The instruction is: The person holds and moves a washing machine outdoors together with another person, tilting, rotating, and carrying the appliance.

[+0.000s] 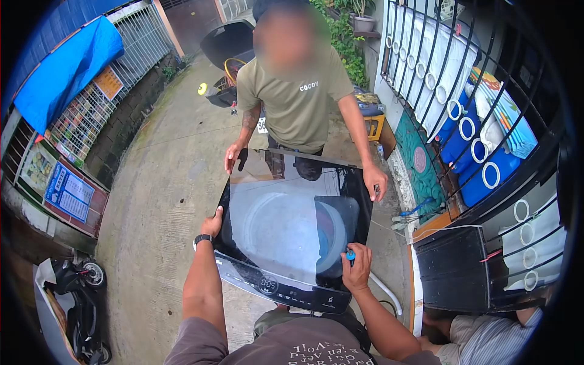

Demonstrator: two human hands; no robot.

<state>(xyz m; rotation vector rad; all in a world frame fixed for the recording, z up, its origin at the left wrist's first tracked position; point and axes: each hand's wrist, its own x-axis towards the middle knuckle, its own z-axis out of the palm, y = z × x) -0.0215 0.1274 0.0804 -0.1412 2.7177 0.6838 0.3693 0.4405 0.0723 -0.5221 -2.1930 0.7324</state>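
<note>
A top-load washing machine with a dark glass lid stands between me and a co-worker. Its front panel shows lit digits. My left hand, with a watch at the wrist, rests against the machine's left edge, thumb up and its other fingers hidden. Over the right side of the lid, my right hand is closed around a small blue object. Facing me, the co-worker in an olive shirt has one hand at the far left corner and the other at the right edge.
Barred windows and blue drums line the right side. A black panel and another person in a striped shirt are at the lower right. A motorcycle stands lower left; a yellow crate sits behind.
</note>
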